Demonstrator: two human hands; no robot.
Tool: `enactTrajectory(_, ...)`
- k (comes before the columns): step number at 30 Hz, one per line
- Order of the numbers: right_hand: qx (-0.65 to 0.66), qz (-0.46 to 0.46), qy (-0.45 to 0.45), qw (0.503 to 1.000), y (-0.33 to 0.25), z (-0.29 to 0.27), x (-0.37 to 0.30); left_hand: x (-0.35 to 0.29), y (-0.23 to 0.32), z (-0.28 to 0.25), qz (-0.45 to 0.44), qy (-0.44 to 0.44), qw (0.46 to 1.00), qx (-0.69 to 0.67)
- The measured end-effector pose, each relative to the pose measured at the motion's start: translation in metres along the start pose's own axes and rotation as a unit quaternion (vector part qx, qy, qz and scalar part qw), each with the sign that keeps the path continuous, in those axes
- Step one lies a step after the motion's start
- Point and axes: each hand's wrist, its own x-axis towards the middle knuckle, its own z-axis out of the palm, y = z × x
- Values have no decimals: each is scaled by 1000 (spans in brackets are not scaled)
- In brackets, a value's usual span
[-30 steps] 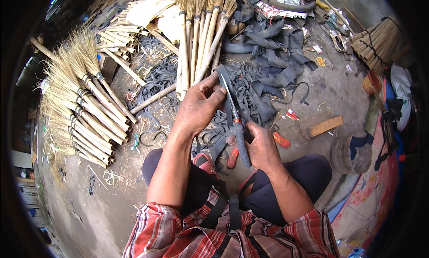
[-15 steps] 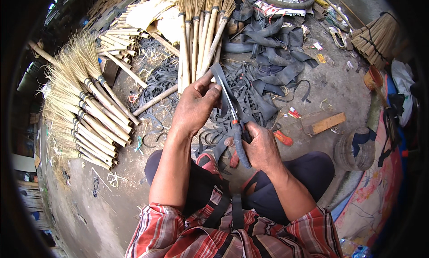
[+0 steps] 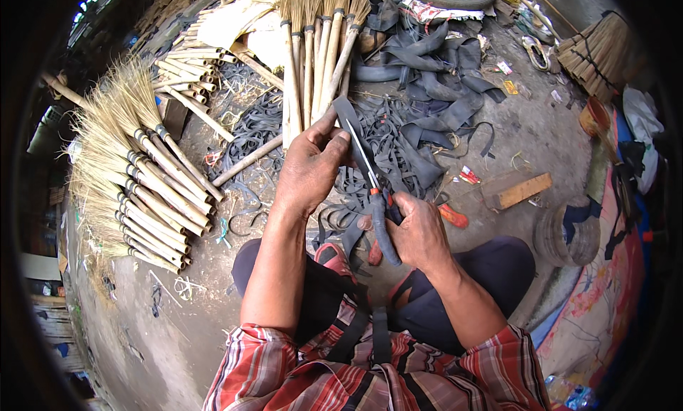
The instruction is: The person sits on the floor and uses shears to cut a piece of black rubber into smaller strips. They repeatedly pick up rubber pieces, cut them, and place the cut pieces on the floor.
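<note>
My left hand [image 3: 310,163] is closed in a pinch, holding a black rubber strip [image 3: 345,111] between thumb and fingers. The strip's upper end stands just past my fingertips. Closed around the handles of a pair of scissors [image 3: 385,233] is my right hand [image 3: 421,235]; dark wrapping covers the handles, with a bit of red near the pivot. The thin blades point up and left, lying along the rubber strip close to my left thumb. Part of the lower handle loop is hidden by my right fingers.
Cut rubber strips [image 3: 384,137] and wider rubber sheets [image 3: 434,84] heap beyond my hands. Brooms lie in a row [image 3: 153,187] at left, others [image 3: 324,55] ahead. A wooden block [image 3: 524,190] and a clear round container [image 3: 569,237] are at right.
The rubber strip now shows a broader, flatter face beside the blades. The scissor handles look slightly further apart. Both hands stay in nearly the same place, still holding the same things.
</note>
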Motion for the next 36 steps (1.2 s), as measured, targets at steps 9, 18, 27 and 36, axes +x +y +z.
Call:
enactTrajectory(9,-121,-122,106,979,-4,0,6,-7,0,3,9,-42,996,75)
enactTrajectory(18,-13,2,27,1000,-8,-8,2,-4,-3,6,8,-27,999,46)
enactTrajectory(27,13,-26,22,999,-7,-3,4,-6,-1,5,-9,9,1000,-1)
enactTrajectory(36,-9,24,8,1000,-8,-10,2,-8,-7,2,-6,-46,996,75)
